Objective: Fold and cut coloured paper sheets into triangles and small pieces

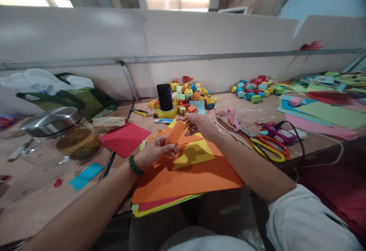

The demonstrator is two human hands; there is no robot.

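My left hand (158, 151), with a green bead bracelet (135, 165) at the wrist, is closed on the lower left of a small orange paper piece (175, 133). At that piece's upper right edge is my right hand (198, 125), its fingers bent and touching the paper. Beneath both hands lies a yellow paper piece (197, 154). It rests on a stack of large coloured sheets with an orange sheet (185, 182) on top, at the table's front edge.
A glass jar (77, 140), red paper (126, 138) and blue paper (86, 176) lie left. Behind the stack stand a phone (165, 97) and piled paper cubes (188, 95). Right are a pink glue gun (233, 120), scissors (268, 148), a purple device (278, 133) with cables, and coloured sheets (331, 112).
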